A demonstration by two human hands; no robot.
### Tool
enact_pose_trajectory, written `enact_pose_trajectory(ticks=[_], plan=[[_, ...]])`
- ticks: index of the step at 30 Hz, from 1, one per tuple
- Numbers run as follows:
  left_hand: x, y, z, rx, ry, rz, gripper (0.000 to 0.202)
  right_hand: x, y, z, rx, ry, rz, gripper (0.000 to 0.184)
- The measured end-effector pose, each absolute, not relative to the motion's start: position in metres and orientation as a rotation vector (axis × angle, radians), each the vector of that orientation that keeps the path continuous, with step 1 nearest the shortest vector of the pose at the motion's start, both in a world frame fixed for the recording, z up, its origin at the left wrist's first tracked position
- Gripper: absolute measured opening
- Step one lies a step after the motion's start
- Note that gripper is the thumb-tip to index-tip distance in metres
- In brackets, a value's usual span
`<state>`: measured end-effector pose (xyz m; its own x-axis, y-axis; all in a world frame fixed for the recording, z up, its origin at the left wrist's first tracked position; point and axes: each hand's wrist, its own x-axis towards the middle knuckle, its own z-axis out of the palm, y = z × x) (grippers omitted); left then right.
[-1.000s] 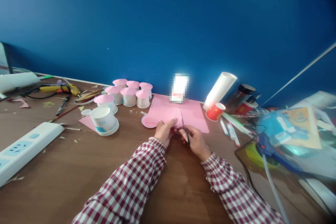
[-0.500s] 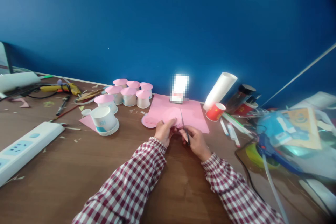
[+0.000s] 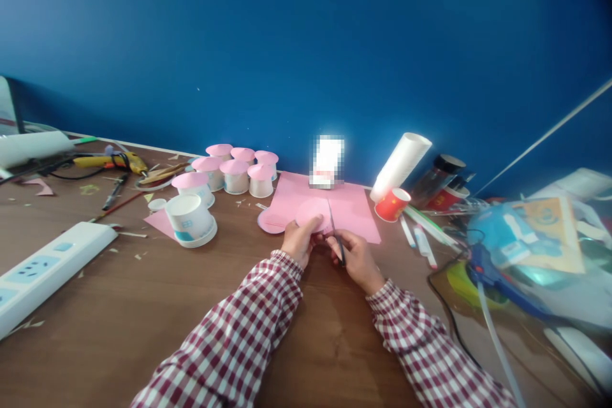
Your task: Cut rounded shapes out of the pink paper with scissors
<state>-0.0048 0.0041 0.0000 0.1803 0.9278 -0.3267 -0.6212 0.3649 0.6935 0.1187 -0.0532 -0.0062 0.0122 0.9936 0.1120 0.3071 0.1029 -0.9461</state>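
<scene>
My left hand (image 3: 301, 239) is closed on a pink paper circle (image 3: 313, 210), thumb on top near its lower edge. My right hand (image 3: 357, 258) grips a pair of scissors (image 3: 338, 241), its blades pointing away from me at the circle's right side. Whether the blades are in the paper I cannot tell. Beneath the circle lies a larger pink sheet (image 3: 356, 207). Another round pink piece (image 3: 270, 222) rests at the sheet's left edge, left of my left hand.
On the left stand several paper cups with pink cone tops (image 3: 234, 169), a stack of white cups (image 3: 186, 217) and a power strip (image 3: 52, 268). To the right are a red paper cup (image 3: 393, 204), a white roll (image 3: 401, 162), markers (image 3: 423, 245) and a blue glue gun (image 3: 497, 280).
The pink circle shows slightly more above my left thumb. Both hands and the scissors stay in nearly the same place.
</scene>
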Motion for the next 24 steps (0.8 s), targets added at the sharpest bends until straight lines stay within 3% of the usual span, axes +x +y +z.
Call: enact_pose_trajectory(ticks=[24], plan=[[-0.0065,0.0051,-0.0002,0.462,0.772,1.128,0.021,0.1195,-0.0527,-0.0070,-1.356,-1.461,0.934,0.034]])
